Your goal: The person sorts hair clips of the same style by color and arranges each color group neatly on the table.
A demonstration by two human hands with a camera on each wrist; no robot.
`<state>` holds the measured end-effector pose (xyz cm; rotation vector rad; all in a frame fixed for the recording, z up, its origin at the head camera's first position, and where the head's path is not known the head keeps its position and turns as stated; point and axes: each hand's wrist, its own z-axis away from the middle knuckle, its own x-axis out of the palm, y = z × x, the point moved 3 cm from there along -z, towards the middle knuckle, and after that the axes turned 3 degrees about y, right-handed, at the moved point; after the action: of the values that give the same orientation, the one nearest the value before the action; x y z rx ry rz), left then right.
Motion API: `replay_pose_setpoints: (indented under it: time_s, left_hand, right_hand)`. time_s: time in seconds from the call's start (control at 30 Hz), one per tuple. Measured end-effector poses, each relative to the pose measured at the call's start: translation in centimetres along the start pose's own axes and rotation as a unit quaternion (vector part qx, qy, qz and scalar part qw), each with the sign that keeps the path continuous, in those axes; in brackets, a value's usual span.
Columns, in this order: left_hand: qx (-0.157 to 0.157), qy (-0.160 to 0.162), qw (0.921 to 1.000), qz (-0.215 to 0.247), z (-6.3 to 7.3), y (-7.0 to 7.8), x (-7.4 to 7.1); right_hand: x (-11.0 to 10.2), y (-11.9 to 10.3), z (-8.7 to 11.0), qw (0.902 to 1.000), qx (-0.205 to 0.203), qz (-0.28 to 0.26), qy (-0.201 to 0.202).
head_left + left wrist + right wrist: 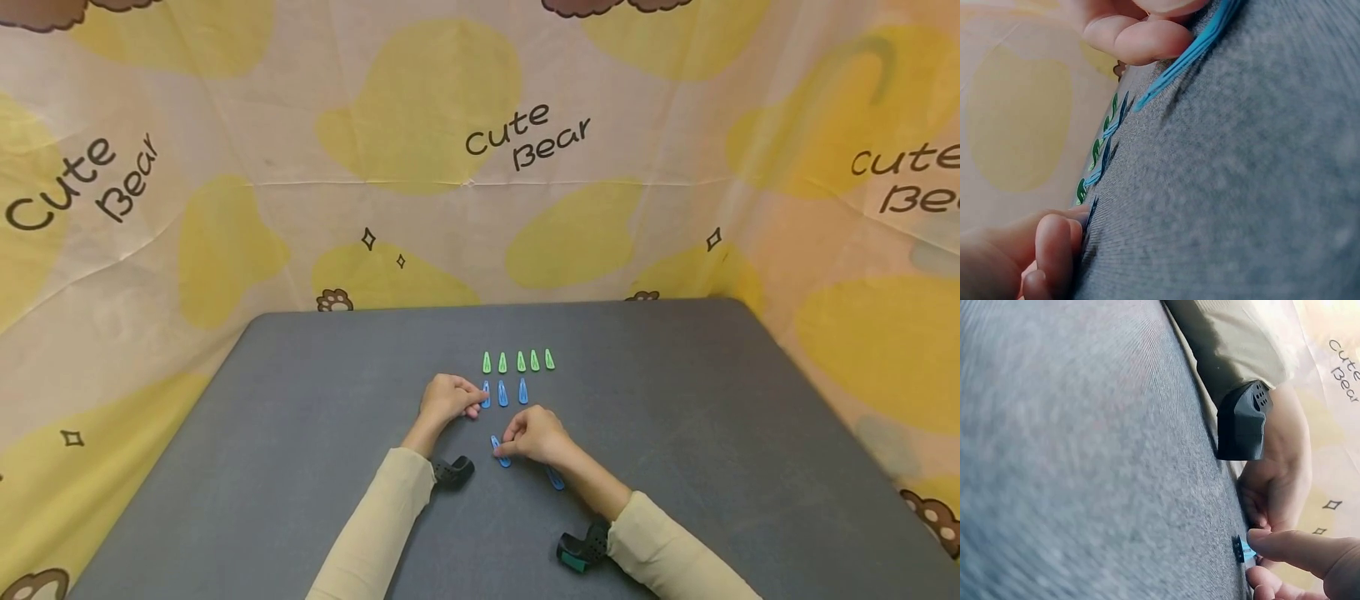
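Observation:
Small snap hair clips lie on the dark grey table. My left hand (452, 397) pinches the leftmost blue hair clip (486, 394) of a row of three, between thumb and finger; in the left wrist view that clip (1092, 211) is partly hidden by a fingertip. Nearer to me, my right hand (534, 433) pinches a separate blue hair clip (497, 447), which slants on or just above the tabletop. The middle blue clip (502, 393) and right blue clip (522, 391) stand upright in line. Beside my right forearm lies another blue clip (555, 477), partly covered.
Several green hair clips (521, 362) form a row just beyond the blue ones. The grey table (322, 433) reaches back to a patterned cloth backdrop (420, 100). Each wrist carries a black camera mount, left (454, 472) and right (583, 547).

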<state>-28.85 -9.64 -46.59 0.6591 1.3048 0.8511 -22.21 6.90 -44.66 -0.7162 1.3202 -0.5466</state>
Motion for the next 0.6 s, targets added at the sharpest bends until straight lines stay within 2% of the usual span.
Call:
replay_pose_setpoints:
  time_s: [0.3, 0.6]
  left_hand:
    - [-0.001, 0.002, 1.0, -0.004, -0.08, 0.07, 0.03]
    - [0.007, 0.008, 0.9999, -0.004, -0.02, 0.09, 0.07]
  right_hand:
    - [0.08, 0.06, -0.18, 0.9992, 0.026, 0.03, -0.006]
    - [0.31, -0.26, 0.13, 0.9981, 0.028, 0.056, -0.004]
